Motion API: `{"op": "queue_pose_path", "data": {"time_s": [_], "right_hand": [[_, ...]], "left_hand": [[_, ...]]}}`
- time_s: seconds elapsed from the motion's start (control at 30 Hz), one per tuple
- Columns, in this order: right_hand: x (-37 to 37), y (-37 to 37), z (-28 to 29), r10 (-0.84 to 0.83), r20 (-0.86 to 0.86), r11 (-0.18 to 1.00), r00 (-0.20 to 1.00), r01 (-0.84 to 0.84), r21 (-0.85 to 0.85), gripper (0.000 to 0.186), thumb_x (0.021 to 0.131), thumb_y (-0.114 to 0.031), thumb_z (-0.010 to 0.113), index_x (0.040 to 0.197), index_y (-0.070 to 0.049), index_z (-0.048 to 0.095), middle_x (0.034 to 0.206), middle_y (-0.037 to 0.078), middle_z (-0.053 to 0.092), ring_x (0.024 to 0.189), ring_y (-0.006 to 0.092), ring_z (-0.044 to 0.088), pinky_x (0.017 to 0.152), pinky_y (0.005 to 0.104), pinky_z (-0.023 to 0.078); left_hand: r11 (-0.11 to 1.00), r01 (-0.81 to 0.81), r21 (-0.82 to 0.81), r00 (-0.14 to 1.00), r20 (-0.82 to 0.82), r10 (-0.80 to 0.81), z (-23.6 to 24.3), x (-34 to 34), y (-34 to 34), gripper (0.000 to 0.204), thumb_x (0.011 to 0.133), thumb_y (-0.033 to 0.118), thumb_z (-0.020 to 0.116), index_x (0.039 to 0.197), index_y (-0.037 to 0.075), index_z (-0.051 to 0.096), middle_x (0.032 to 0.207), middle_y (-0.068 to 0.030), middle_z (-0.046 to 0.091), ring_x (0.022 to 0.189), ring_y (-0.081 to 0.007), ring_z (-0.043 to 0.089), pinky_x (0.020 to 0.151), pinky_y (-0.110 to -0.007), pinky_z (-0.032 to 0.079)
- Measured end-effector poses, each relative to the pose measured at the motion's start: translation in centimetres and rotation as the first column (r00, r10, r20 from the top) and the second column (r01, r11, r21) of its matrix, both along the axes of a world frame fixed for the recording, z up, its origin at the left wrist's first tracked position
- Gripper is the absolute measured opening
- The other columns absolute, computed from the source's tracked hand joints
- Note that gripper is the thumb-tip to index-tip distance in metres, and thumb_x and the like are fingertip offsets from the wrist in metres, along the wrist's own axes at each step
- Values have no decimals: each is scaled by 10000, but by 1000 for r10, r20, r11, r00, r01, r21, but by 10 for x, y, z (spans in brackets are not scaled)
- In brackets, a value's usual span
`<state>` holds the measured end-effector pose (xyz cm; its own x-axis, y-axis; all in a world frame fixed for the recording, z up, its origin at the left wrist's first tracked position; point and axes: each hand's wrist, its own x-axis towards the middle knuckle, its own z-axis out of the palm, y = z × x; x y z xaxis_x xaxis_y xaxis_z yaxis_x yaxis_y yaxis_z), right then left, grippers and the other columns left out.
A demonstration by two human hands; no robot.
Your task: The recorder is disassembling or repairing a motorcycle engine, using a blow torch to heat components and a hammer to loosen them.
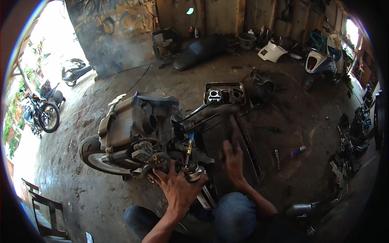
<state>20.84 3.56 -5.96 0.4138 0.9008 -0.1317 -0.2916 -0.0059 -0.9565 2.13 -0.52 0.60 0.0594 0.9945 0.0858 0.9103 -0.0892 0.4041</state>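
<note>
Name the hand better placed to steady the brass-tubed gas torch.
Left, it seems: the left hand is at the torch, thumb by its silver canister top; the right hand is blurred and apart from it.

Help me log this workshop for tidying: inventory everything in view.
Brass-nozzled gas torch: 1, silver, black and white, lower centre
Bulky engine assembly: 1, grey-brown, left of centre
Rubber-tyred wheel: 1, black and silver, beside assembly
Blurred object: 1, dark, right of torch
Rectangular metal tray: 1, grey, centre
Engine cylinder block: 1, silver, in tray
Long padded seat: 1, black, back floor
Round bucket: 1, dark, back wall
Curved body panel: 1, white, back right
Parked scooter: 1, white and dark, right rear
Motorbikes: at least 2, dark, outside left
Cylindrical can: 1, blue, right floor
Loose metal parts: uncounted, dark, right edge
Trousered knees: 2, blue, bottom
Left hand: 1, bare, at torch
Right hand: 1, bare, at blurred object
</note>
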Motion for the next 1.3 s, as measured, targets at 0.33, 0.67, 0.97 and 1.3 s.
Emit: {"op": "queue_pose_path", "data": {"time_s": [0.33, 0.67, 0.97, 1.3], "right_hand": [[-7, -2, 1, 51, 140, 990, 989, -69, 127, 556, 1040, -211, 542, 1556, -118, 356, 934, -8, 586, 769, 57, 533, 642, 230, 448], [-4, 2, 0, 37, 104, 998, 994, -43, 52, 592, 1032, -169, 537, 1575, -113, 308, 1183, 91, 654, 1005, 141, 604, 857, 285, 499], [-13, -4, 34, 42, -113, 998, 993, -47, -44, 606, 1025, -225, 549, 1566, -83, 313, 1538, 228, 412, 1403, 229, 386, 1144, 320, 291], [6, -13, 8, -29, 83, 990, 996, 18, 140, 247, 1033, -284, 554, 1188, -95, 590, 728, -12, 531, 534, 4, 484, 415, 179, 342]], "left_hand": [[1000, -5, 3, 1000, -4, 5, -2, -3, -1, 743, 763, 691, 694, 1209, 97, 722, 1504, -240, 410, 1382, -666, 61, 1116, -756, 2], [999, -48, 15, 999, 13, 48, 4, 3, 0, 623, 769, 608, 718, 1189, 148, 733, 1461, -264, 459, 1411, -624, 63, 1161, -681, -19], [999, -46, 12, 999, -4, 46, 3, 2, -1, 604, 780, 599, 717, 1168, 137, 742, 1443, -268, 465, 1404, -624, 76, 1161, -682, -12], [997, -43, -60, 999, -6, 42, 8, -2, -1, 743, 762, 669, 705, 1220, 83, 708, 1512, -241, 401, 1395, -658, 57, 1128, -733, 37]]}}
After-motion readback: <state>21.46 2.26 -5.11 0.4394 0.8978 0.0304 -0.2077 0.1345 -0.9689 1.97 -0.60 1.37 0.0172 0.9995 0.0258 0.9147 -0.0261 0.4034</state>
